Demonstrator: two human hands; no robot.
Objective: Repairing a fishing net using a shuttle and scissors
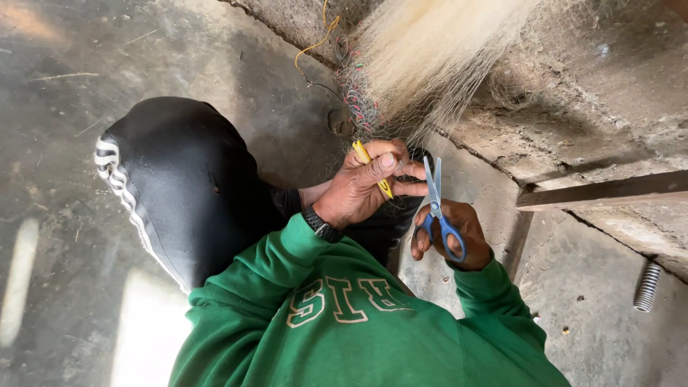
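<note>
Head view: left hand (pixel 358 188) pinches a yellow netting needle (pixel 373 166), fingers closed around it and around a bit of fishing net (pixel 430 64). Right hand (pixel 451 233), just beside the needle, grips blue-handled scissors (pixel 437 208), fingers through the loops, blades pointing up toward the mesh. The net hangs in a pale bunch above the needle, draped on a rough concrete ledge (pixel 609 93). Judgement: mending is mid-way; the mesh near the needle looks tangled, extent repaired cannot be told. Concrete floor (pixel 57 179) below; a metal spring (pixel 647 285) lies well right of the needle.
</note>
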